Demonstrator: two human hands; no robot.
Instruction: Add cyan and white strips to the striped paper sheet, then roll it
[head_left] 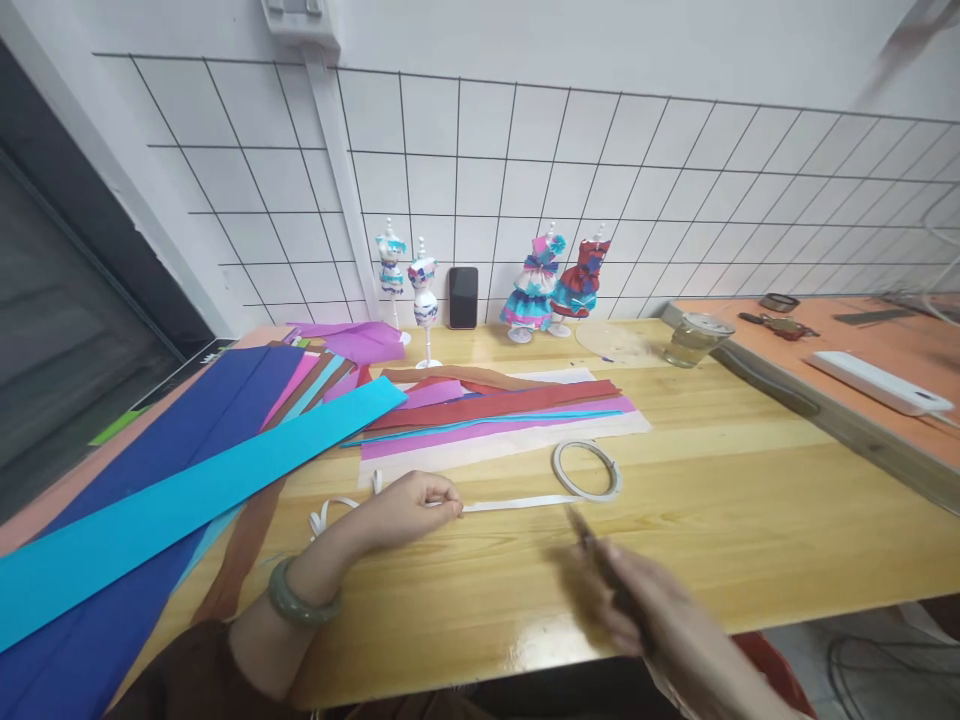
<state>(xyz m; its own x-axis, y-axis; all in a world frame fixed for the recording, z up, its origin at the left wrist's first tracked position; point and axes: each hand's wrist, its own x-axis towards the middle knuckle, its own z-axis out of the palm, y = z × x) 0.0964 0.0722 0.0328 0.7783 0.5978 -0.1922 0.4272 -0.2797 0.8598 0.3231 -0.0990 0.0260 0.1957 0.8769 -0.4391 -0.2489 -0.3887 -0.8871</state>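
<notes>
My left hand (pixel 424 498) is closed in a pinch on a narrow white tape strip (pixel 517 503). From the fingertips the strip runs right to a thin roll of double-sided tape (pixel 559 462), which lies flat on the table. A loose curl of white tape (pixel 319 522) trails on the other side of the wrist. My right hand (pixel 637 600), smeared by motion, is wrapped around a dark pointed tool, apparently scissors (pixel 589 540). Their tip is just below the strip's end by the roll; whether the blades are apart cannot be made out.
Crepe paper strips, including a turquoise one (pixel 225 480) and a dark blue one (pixel 172 430), cover the left side. Behind stand several small dress forms (pixel 529 295) and a phone (pixel 463 298). A glass cup (pixel 694 342) and white power strip (pixel 877 382) are at right.
</notes>
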